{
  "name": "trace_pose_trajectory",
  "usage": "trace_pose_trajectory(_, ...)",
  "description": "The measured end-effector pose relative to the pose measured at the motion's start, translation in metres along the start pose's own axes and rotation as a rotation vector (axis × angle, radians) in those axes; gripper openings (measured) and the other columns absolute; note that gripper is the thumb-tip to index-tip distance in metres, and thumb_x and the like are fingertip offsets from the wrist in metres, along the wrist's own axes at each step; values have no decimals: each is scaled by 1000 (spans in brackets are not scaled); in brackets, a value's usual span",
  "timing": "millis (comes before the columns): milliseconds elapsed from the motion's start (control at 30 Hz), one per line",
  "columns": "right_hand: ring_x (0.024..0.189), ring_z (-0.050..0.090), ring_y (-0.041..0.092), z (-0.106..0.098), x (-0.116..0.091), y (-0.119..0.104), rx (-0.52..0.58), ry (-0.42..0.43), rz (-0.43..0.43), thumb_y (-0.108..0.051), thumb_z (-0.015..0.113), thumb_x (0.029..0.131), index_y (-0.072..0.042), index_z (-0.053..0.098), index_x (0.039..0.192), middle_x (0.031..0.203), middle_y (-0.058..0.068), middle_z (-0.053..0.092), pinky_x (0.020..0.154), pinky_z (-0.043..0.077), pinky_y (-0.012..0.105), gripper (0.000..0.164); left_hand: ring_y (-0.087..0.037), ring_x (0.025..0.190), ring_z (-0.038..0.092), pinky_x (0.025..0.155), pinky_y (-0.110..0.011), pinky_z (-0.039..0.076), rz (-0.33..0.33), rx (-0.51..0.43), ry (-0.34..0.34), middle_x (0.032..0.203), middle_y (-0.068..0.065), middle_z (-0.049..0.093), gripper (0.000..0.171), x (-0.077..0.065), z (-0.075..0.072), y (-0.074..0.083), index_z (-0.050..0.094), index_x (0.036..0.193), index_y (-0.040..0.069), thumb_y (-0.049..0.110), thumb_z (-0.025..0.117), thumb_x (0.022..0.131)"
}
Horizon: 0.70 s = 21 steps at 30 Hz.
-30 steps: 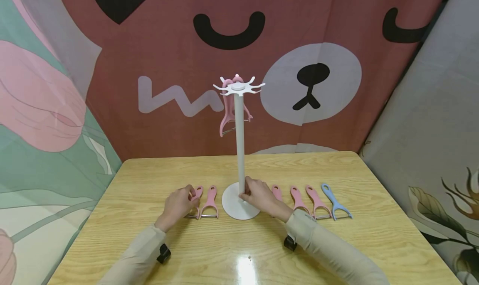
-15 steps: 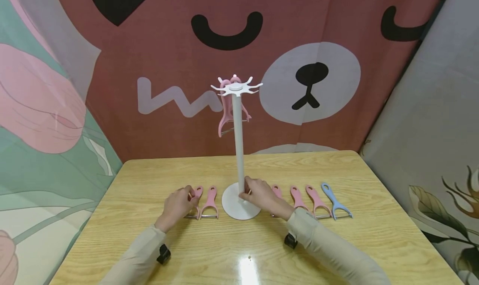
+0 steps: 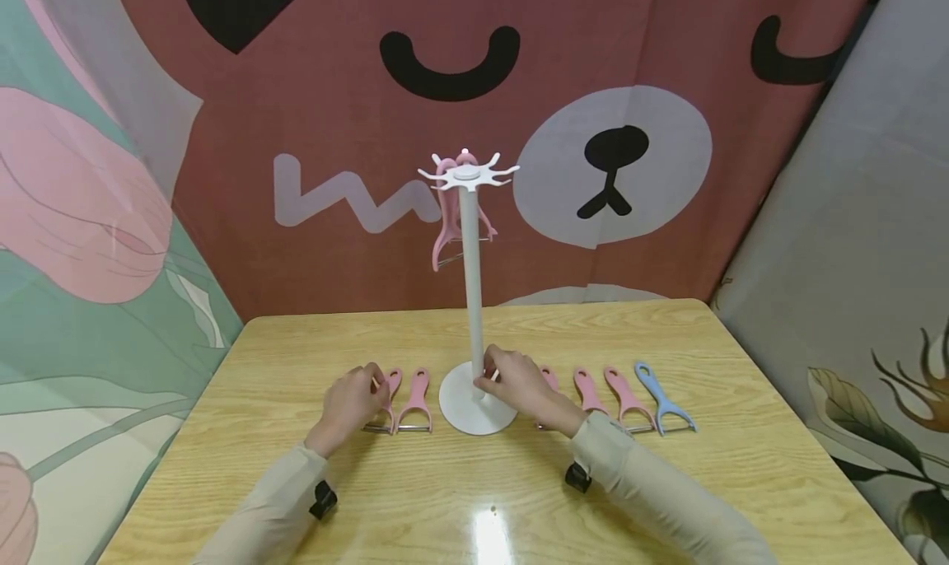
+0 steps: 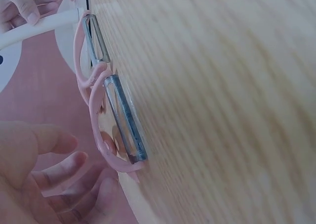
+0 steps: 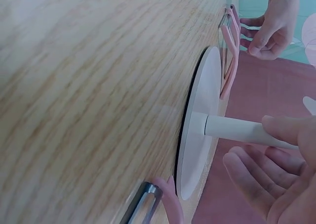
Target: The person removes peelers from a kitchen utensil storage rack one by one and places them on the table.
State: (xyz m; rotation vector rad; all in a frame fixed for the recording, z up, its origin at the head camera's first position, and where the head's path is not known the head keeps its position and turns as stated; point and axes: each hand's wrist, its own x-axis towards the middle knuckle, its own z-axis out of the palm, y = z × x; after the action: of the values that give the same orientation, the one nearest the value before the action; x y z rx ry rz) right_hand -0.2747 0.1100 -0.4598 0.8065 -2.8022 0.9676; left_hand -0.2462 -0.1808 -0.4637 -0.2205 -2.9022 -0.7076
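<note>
A white hanging stand [image 3: 474,301] with a ring of hooks on top rises from a round base on the table. My right hand [image 3: 519,384] is at the lower part of its pole, thumb and finger pinching the shaft in the right wrist view. Two pink Y-shaped peelers hang from hooks at the back left of the stand. To the left of the base lie two more pink peelers. My left hand [image 3: 352,404] hovers by the outer peeler [image 3: 393,382], fingers loosely bent; in the left wrist view they stand apart from that peeler [image 4: 101,135].
Right of the base, several pink peelers [image 3: 628,396] and one blue peeler [image 3: 663,400] lie in a row, one partly behind my right hand. The wooden table [image 3: 415,499] meets a printed curtain [image 3: 334,268] at the back.
The hands and the stand stay nearly where they were. My left fingers have drawn slightly back from the outer pink peeler.
</note>
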Motion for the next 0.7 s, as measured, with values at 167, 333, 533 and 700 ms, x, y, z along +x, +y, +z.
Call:
trace_pose_trajectory(167,66,60,8,-2,-2,-3,11,39,4,-19,74,91,-9,60,97,84,-1,65,53,49,24,18,-14,53,48,42,-28,38,6,0,2,71,-2,56,7,0,1,0,64,90,5,11,67,89)
trace_pose_trajectory(333,71,65,11,-3,-3,-5,22,113,-19,-17,75,90,-8,61,100,88,1,66,57,52,24,20,-13,52,48,42,-28,38,6,-20,10,70,-1,56,6,0,2,-1,64,90,5,11,66,89)
trace_pose_trajectory(533,71,65,12,-3,-2,-6,38,166,-49,-17,75,90,-7,60,104,91,6,66,58,52,25,22,-13,51,47,41,-28,37,33,-19,47,68,-1,55,4,-1,2,0,64,88,5,8,66,88)
trace_pose_trajectory(700,71,64,11,-2,-2,-7,54,178,-56,-18,74,91,-6,61,106,92,6,67,58,52,23,23,-12,51,47,41,-27,37,49,-16,65,69,-1,56,5,1,1,2,64,87,5,9,67,89)
